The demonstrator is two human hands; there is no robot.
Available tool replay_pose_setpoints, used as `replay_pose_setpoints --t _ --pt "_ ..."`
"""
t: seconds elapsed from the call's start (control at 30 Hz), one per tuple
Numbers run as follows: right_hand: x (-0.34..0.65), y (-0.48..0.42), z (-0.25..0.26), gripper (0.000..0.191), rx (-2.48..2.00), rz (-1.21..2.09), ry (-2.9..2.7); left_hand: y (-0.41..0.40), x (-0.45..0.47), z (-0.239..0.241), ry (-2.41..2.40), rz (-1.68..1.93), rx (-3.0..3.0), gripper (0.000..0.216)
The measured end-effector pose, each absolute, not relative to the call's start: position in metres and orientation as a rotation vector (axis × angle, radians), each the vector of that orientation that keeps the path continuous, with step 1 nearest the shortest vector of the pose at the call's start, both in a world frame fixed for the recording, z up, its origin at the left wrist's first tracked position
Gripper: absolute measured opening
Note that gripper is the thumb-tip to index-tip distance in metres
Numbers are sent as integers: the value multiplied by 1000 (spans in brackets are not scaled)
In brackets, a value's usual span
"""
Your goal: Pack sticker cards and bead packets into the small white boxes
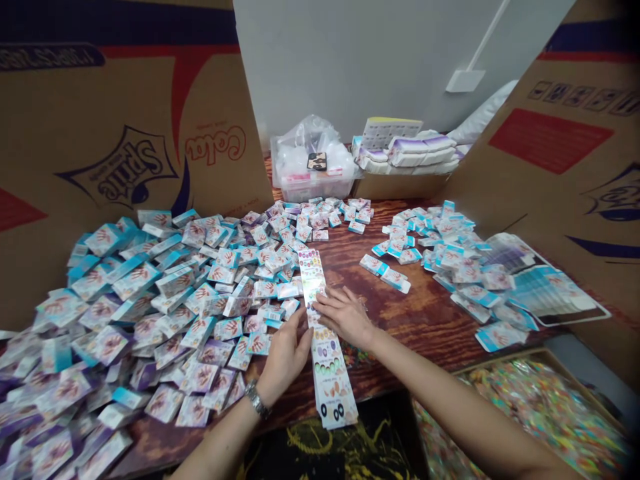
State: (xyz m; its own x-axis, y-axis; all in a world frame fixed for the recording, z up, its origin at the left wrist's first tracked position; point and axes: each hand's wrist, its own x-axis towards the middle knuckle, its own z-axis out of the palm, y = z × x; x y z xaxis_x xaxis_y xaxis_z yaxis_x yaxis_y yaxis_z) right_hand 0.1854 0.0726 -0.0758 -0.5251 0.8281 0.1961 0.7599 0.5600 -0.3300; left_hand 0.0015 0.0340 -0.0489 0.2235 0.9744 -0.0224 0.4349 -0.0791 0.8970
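Observation:
A long narrow stack of printed sticker strips (325, 347) lies lengthwise on the wooden table (420, 313), running from the middle toward me. My left hand (287, 353), with a metal watch on its wrist, rests against the strip's left edge with its fingers held together. My right hand (345, 313) lies flat on the strip's right side, fingers stretched out over it. A big heap of small blue, purple and white packets (165, 300) spreads just left of my left hand.
A smaller heap of the same packets (445, 257) lies at the right, beside fanned printed sheets (545, 290). Cardboard walls (125, 133) stand left and right. A plastic tub with a bag (313, 163) and stacked sheets (415, 150) sit at the back. A tray of colourful bits (540, 407) is lower right.

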Motion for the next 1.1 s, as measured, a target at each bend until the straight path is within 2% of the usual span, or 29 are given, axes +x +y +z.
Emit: replay_pose_setpoints --t 0.23,0.37,0.6,0.67,0.83,0.9,1.1 --pt "180 68 -78 20 -1287 250 -2336 35 4 -53 1263 984 1271 35" --pt "181 69 -71 29 -1265 352 -2275 38 11 -56 1267 1073 987 43" --pt "185 64 -69 31 -1211 412 -2279 46 21 -66 1311 1158 957 48" --pt "190 65 -67 38 -1159 455 -2305 47 21 -61 1277 1177 953 47" --pt "200 73 -55 73 -1067 545 -2381 46 19 -42 1145 1184 891 48" --pt "200 76 -53 70 -1040 556 -2378 46 19 -39 1042 1152 776 51" --pt "197 73 -48 31 -1037 477 -2264 49 13 -38 868 1012 631 47"
